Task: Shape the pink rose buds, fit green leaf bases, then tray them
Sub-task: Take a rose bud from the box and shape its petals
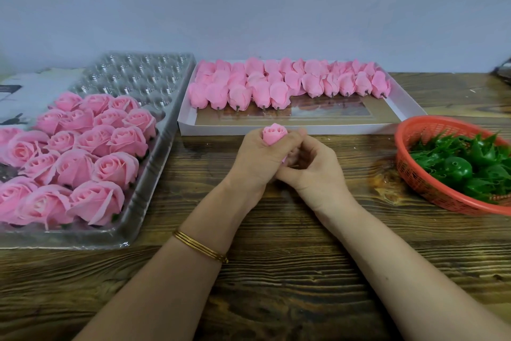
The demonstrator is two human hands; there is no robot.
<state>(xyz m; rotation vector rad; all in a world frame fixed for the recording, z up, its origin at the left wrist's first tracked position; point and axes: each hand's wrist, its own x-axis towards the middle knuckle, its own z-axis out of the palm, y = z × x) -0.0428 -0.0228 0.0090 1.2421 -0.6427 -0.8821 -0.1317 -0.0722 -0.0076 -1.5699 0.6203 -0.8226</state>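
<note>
Soft, even light comes from overhead, bright enough to flatten the pale grey wall (249, 3) and leave only faint shadows on the dark-grained wooden table (276, 257). Small white glints speckle the clear plastic cell tray (143, 72). The wide lens bows the table's edges, and the far right corner smears into blur.

The head camera looks forward and down, close over the wooden table (276, 271), facing the wall.
</note>
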